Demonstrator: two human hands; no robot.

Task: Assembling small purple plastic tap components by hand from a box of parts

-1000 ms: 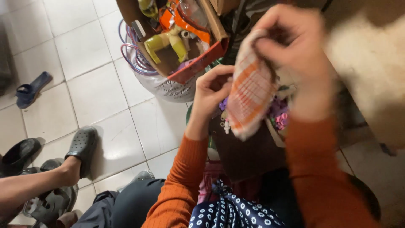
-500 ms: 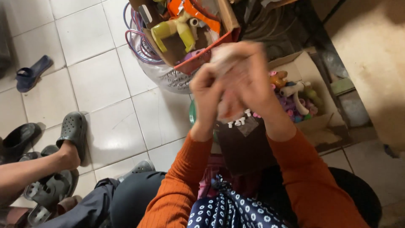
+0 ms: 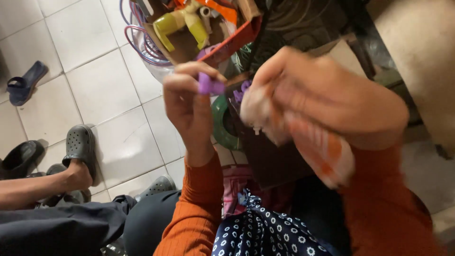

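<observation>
My left hand [image 3: 189, 111] is raised in front of me and pinches a small purple plastic piece [image 3: 209, 86] between thumb and fingers. My right hand [image 3: 327, 97], blurred, is closed on an orange-and-white checked cloth [image 3: 322, 151] that hangs down from it. The cloth's upper part is bunched close to the purple piece. Both arms wear orange ribbed sleeves. Below the hands lies a dark brown box [image 3: 275, 161] on my lap.
A wire basket [image 3: 142, 45] with a cardboard box of yellow and orange plastic parts stands on the white tiled floor ahead. Another person's leg and grey clog [image 3: 78, 147] rest at left. A blue slipper [image 3: 23, 83] lies farther left.
The hands were pressed together around the bunched cloth; now they have parted, the left holding up a purple piece and the right drawn to the right with the cloth.
</observation>
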